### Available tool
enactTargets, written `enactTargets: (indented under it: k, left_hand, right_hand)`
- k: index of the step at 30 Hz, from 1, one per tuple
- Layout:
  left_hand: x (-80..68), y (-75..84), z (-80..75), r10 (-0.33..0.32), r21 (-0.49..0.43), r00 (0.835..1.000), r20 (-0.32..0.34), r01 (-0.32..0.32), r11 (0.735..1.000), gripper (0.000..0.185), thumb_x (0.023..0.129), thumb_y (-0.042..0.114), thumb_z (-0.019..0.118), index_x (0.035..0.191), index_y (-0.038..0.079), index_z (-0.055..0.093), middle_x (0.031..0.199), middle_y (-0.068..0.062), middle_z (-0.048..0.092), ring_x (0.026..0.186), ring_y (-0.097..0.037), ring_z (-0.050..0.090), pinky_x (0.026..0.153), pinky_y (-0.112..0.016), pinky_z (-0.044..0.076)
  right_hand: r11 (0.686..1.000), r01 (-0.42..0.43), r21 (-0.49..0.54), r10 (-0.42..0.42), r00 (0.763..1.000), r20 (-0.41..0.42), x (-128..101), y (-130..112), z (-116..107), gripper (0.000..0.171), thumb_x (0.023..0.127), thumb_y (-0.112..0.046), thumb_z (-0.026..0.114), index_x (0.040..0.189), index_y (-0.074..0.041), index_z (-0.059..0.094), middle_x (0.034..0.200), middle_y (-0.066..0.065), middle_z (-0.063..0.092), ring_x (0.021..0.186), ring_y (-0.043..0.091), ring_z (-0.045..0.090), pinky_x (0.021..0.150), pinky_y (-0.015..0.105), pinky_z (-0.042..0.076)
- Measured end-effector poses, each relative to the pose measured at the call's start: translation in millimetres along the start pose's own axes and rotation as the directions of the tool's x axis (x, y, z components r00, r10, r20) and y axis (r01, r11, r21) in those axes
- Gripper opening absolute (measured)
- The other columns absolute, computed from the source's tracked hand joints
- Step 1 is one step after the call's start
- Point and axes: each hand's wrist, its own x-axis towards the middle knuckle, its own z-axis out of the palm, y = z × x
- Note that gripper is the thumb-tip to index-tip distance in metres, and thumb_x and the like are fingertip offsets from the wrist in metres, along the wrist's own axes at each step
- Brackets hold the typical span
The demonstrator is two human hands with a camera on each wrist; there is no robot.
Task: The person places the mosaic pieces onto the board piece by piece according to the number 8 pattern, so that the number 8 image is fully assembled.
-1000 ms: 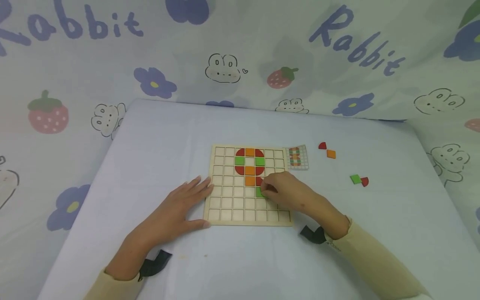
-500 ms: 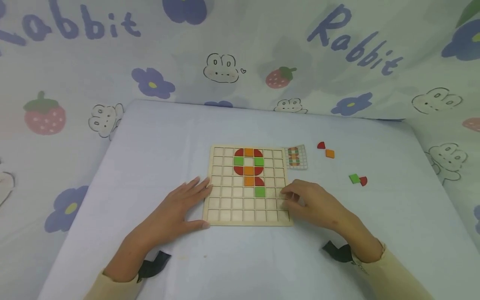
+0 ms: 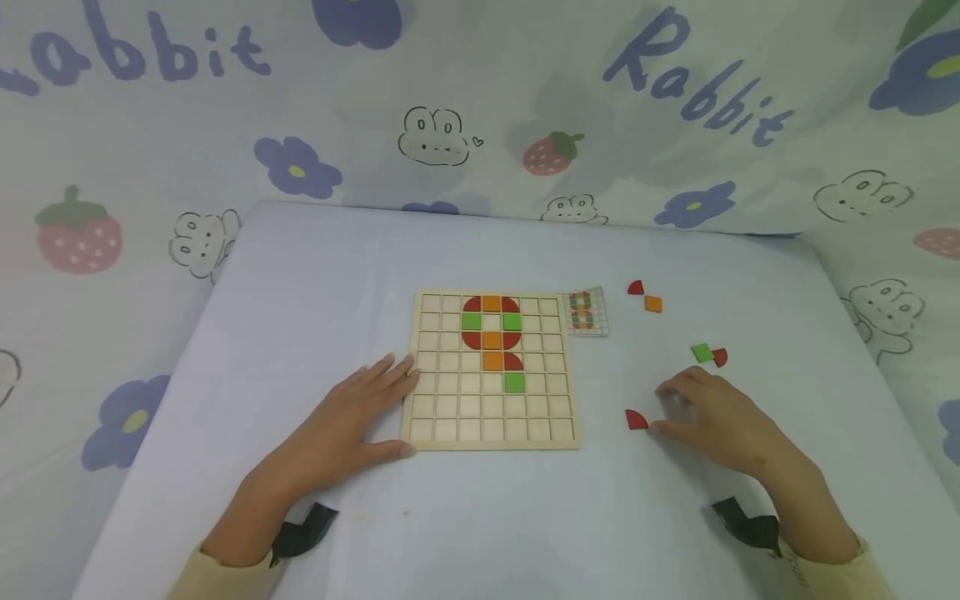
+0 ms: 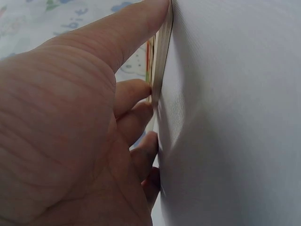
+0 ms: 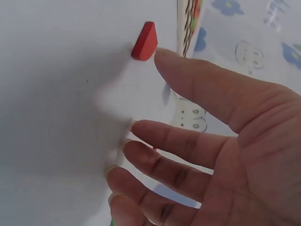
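Observation:
A wooden grid board [image 3: 442, 407] lies on the table, its upper middle cells filled with red quarter-circle, orange square and green square tiles. My left hand [image 3: 347, 417] rests flat at the board's left edge, fingers spread and thumb at the near corner; the left wrist view shows the fingertips against the board's side. To the right of the board, my right hand [image 3: 716, 421] is held with its fingers apart and nothing between them. Its thumb tip is right beside a loose red quarter-circle tile [image 3: 636, 419], also seen in the right wrist view as a red wedge [image 5: 146, 42].
A small pattern card [image 3: 587, 312] lies at the board's upper right. Farther right are a red quarter-circle tile [image 3: 636, 288], an orange square [image 3: 653, 304], a green square [image 3: 702, 352] and another red quarter-circle [image 3: 720, 357]. A rabbit-print cloth [image 3: 480, 100] hangs behind the white table.
My right hand has left the tiles on the board and moved right, over the table, with its fingers spreading. The loose red tile beside its thumb now shows. My left hand stays at the board.

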Motion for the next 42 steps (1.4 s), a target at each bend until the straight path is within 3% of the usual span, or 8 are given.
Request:
enactTargets:
  k: [3, 8, 17, 24, 29, 36, 42]
  left_hand:
    - [-1.5, -0.5, -0.9, -0.006, -0.003, 1.0, -0.002, 0.006, 1.0, 0.096, 0.087, 0.045, 0.084, 0.165, 0.016, 0.035, 0.173, 0.004, 0.021, 0.161, -0.026, 0.011, 0.128, -0.053, 0.013]
    - [-0.9, -1.1, 0.2, -0.007, -0.011, 1.0, 0.0, 0.007, 1.0, 0.097, 0.087, 0.044, 0.085, 0.165, 0.017, 0.034, 0.173, 0.005, 0.02, 0.161, -0.025, 0.011, 0.128, -0.053, 0.012]
    - [-0.8, -0.6, 0.1, -0.013, -0.014, 1.0, 0.003, 0.013, 1.0, 0.097, 0.086, 0.044, 0.085, 0.165, 0.019, 0.034, 0.173, 0.007, 0.02, 0.161, -0.024, 0.01, 0.128, -0.055, 0.013]
    - [-0.7, -0.9, 1.2, -0.013, -0.016, 1.0, -0.002, 0.013, 1.0, 0.098, 0.086, 0.045, 0.085, 0.165, 0.02, 0.034, 0.173, 0.008, 0.019, 0.161, -0.022, 0.009, 0.128, -0.053, 0.012]
    - [-0.5, -0.4, 1.5, -0.012, -0.018, 1.0, 0.0, 0.012, 1.0, 0.098, 0.086, 0.046, 0.085, 0.165, 0.02, 0.034, 0.173, 0.009, 0.019, 0.161, -0.022, 0.009, 0.129, -0.052, 0.011]
    - [-0.4, -0.2, 1.0, -0.016, -0.014, 1.0, 0.003, 0.016, 1.0, 0.099, 0.086, 0.047, 0.085, 0.165, 0.019, 0.033, 0.173, 0.008, 0.019, 0.161, -0.023, 0.009, 0.128, -0.053, 0.011]
    - [-0.6, -2.0, 1.9, -0.017, -0.012, 1.0, 0.0, 0.017, 1.0, 0.099, 0.086, 0.048, 0.084, 0.166, 0.02, 0.032, 0.173, 0.009, 0.018, 0.161, -0.022, 0.009, 0.128, -0.054, 0.012]
  right_hand:
    - [0.999, -0.001, 0.04, 0.001, 1.0, 0.002, -1.6, -0.8, 2.4, 0.044, 0.086, -0.028, 0.087, 0.119, -0.004, 0.071, 0.117, 0.007, 0.066, 0.103, 0.028, 0.063, 0.089, 0.053, 0.058]
    - [0.992, -0.071, 0.1, 0.07, 0.997, 0.016, 4.3, -14.4, 12.4, 0.033, 0.089, -0.027, 0.085, 0.112, -0.007, 0.073, 0.105, 0.001, 0.069, 0.098, 0.023, 0.062, 0.088, 0.048, 0.059]
    - [0.977, -0.091, 0.191, 0.075, 0.993, 0.09, 12.2, -30.0, 20.4, 0.016, 0.091, -0.019, 0.082, 0.098, -0.012, 0.07, 0.087, -0.005, 0.062, 0.084, 0.015, 0.057, 0.072, 0.03, 0.055]
    - [0.986, -0.028, 0.162, 0.022, 0.999, 0.038, 16.2, -33.2, 21.4, 0.013, 0.089, -0.016, 0.084, 0.093, -0.016, 0.071, 0.086, -0.006, 0.058, 0.085, 0.015, 0.056, 0.074, 0.03, 0.054]
    - [0.98, -0.035, 0.194, 0.028, 0.999, 0.036, 15.8, -34.5, 22.2, 0.01, 0.091, -0.015, 0.082, 0.091, -0.016, 0.072, 0.081, -0.006, 0.058, 0.081, 0.015, 0.054, 0.068, 0.027, 0.051]
    - [0.955, -0.093, 0.281, 0.084, 0.996, 0.043, 14.3, -33.9, 19.9, 0.005, 0.097, -0.019, 0.076, 0.094, -0.015, 0.073, 0.077, -0.005, 0.061, 0.079, 0.017, 0.055, 0.062, 0.024, 0.049]
    - [0.92, -0.12, 0.372, 0.099, 0.992, 0.073, 13.2, -34.8, 18.6, 0.007, 0.099, -0.016, 0.073, 0.099, -0.009, 0.07, 0.077, -0.001, 0.063, 0.067, 0.018, 0.058, 0.056, 0.026, 0.051]
